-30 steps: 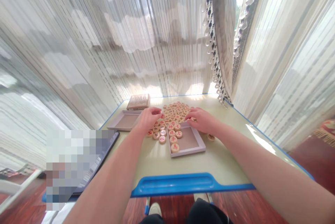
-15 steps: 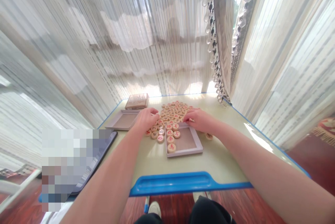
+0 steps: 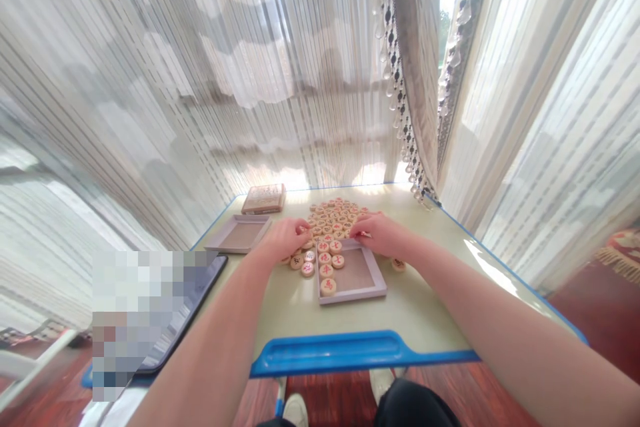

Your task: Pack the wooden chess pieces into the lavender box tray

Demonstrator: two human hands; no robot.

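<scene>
A heap of round wooden chess pieces (image 3: 334,214) with red and black characters lies on the pale table (image 3: 425,307). In front of it sits a shallow grey tray (image 3: 363,277) holding several pieces along its left side. My left hand (image 3: 281,242) rests left of the tray, fingers curled down onto pieces at the heap's near-left edge. My right hand (image 3: 383,235) hovers over the tray's far edge, its fingertips pinched together among the pieces there. What either hand grips is hidden.
A second grey tray (image 3: 240,235), empty, and a patterned box (image 3: 264,198) stand at the back left. A dark tablet (image 3: 203,284) lies at the left edge. One loose piece (image 3: 399,265) sits right of the tray. Curtains close in behind and beside the table; a blue rim (image 3: 345,350) borders its front.
Both hands stayed at the heap's near edge, shifting slightly. The view tilted a little, and the row of pieces inside the tray looks shorter than a second ago.
</scene>
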